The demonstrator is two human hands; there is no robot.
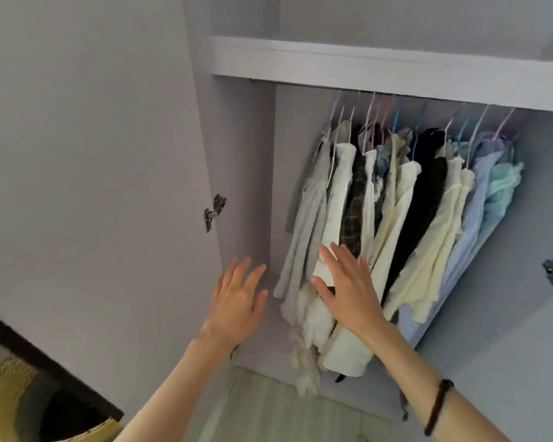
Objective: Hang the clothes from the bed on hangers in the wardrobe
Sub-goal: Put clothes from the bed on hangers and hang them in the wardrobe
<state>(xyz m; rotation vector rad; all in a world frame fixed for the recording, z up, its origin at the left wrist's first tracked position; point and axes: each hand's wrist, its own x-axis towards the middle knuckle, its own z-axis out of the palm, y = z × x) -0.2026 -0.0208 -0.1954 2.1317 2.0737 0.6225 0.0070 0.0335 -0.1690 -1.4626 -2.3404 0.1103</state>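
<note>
With the hanging clothes (396, 212) packed at the wardrobe (246, 186) rail's right, the empty, flat-fingered left hand (237, 301) and right hand (348, 291) reached in, the next move probably requiring a free hanger.

wardrobe (243, 154): matt smooth panels | clothes (396, 218): soft cloth | hinge (214, 212): shiny metal

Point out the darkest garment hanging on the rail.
The black garment, right of centre between two cream ones; every other piece is pale, blue or plaid.
</note>
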